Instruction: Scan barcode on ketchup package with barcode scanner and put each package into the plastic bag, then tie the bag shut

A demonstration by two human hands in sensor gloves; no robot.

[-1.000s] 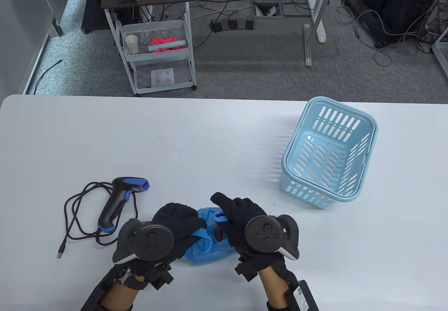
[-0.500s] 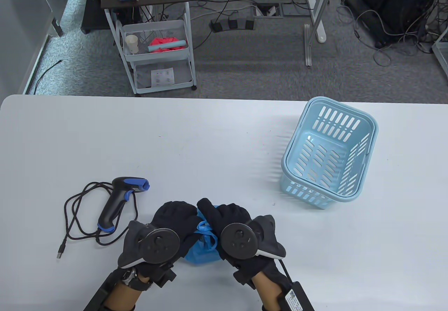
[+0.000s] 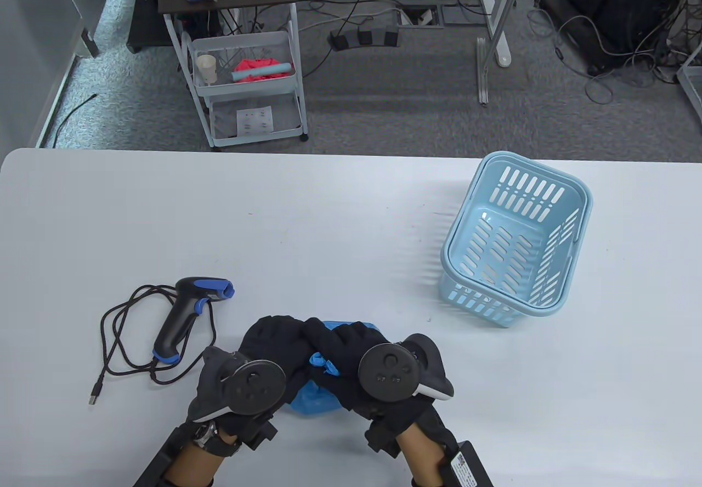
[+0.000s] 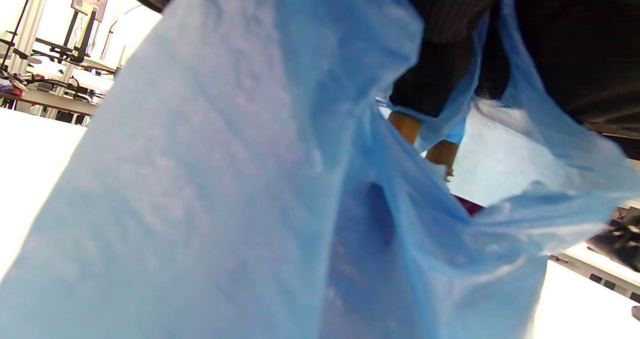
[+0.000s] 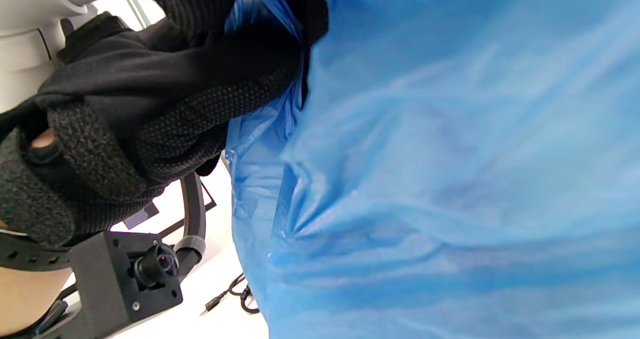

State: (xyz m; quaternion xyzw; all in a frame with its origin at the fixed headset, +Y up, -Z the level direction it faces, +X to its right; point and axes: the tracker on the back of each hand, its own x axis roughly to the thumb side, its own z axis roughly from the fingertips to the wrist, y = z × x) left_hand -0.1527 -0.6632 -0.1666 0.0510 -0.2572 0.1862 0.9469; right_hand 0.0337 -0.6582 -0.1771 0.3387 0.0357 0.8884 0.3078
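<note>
The blue plastic bag [image 3: 310, 399] lies at the table's front middle, mostly covered by both gloved hands. My left hand [image 3: 277, 341] and right hand [image 3: 334, 347] meet over its top, fingers crossing, each gripping a blue handle strip [image 3: 323, 363]. In the left wrist view the blue plastic bag [image 4: 225, 204] fills the frame, a dark red package [image 4: 467, 206] faintly showing inside. The right wrist view shows the blue plastic bag [image 5: 450, 179] pressed close, with the left hand [image 5: 150, 104] clutching plastic. The black and blue barcode scanner [image 3: 184, 317] lies left of the hands.
The scanner's black cable [image 3: 123, 339] coils at the front left. A light blue slotted basket [image 3: 515, 251] stands tilted at the right. Beyond the table's far edge there is a white cart [image 3: 247, 86] and floor cables.
Both hands have closed together over the bag; the right hand moved left until its fingers cross the left's. The bag's mouth has bunched into a small gathered piece.
</note>
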